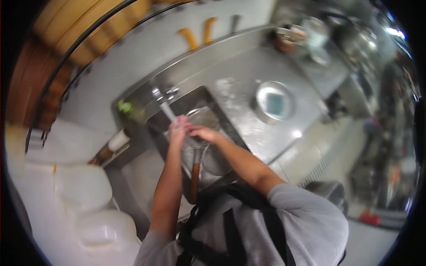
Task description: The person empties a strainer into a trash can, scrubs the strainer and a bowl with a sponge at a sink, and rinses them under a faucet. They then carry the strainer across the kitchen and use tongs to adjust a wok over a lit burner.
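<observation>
Both my hands are together in the water stream under the tap, over the sink basin. My left hand is wet, its fingers stretched out and blurred. The fingers of my right hand reach across and touch it; they look extended. I make out nothing held in either hand. Just below them is a pan or strainer with a wooden handle, the handle pointing toward my body. A round metal bowl or pot sits behind my hands, and a second round vessel lies under my right forearm.
On the steel counter to the right stands a round metal pan with a bluish square inside. White containers are at the left. Yellow-handled tools hang on the wall. Bowls stand at the back right. A green item lies left of the tap.
</observation>
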Action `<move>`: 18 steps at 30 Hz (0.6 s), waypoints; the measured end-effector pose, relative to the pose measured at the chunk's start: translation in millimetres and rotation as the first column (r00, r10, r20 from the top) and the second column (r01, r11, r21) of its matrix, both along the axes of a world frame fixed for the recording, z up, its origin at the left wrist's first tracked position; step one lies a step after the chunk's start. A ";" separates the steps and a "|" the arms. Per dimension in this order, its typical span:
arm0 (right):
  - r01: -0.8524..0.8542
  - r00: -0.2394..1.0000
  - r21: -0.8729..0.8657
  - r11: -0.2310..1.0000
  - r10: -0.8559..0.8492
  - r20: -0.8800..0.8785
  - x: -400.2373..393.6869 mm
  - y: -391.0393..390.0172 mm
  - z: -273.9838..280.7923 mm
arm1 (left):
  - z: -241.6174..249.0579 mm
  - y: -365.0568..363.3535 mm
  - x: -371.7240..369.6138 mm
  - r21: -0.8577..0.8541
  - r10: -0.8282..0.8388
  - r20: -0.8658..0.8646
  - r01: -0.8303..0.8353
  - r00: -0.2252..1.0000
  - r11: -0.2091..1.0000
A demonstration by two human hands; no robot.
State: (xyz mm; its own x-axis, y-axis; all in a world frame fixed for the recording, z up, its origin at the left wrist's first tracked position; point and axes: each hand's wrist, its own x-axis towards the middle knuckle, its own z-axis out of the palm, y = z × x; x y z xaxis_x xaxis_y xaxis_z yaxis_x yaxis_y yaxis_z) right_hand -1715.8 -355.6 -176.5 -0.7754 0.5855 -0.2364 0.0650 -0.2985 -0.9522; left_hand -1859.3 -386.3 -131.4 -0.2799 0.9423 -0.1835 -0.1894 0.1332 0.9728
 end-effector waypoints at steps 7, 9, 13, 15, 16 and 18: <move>-0.035 0.926 0.114 0.993 -0.011 0.378 5.2 -16.1 8.7 | 22.5 8.2 -2.0 -0.037 -0.091 0.173 0.099 0.981 0.994; -0.025 0.956 0.265 0.964 -0.054 0.288 3.8 -15.1 12.4 | 31.0 9.9 -7.0 0.047 -0.137 0.235 0.130 0.962 0.990; 0.060 0.986 0.203 0.977 -0.089 0.138 -14.2 -14.1 25.5 | 53.9 10.4 -10.4 0.086 0.034 0.185 -0.051 0.982 0.995; -0.010 0.961 0.377 0.926 -0.095 0.260 -18.7 -12.6 49.7 | 66.7 11.1 -3.6 0.034 0.310 0.073 -0.313 0.948 0.949; -0.017 0.962 0.377 0.926 -0.087 0.258 -23.9 -14.8 53.2 | 65.9 10.2 -0.3 0.034 0.318 0.071 -0.321 0.945 0.946; 0.181 0.903 0.731 0.658 -0.405 0.141 -34.9 -17.9 58.7 | 60.3 10.5 5.0 -0.035 0.330 0.111 -0.328 0.937 0.944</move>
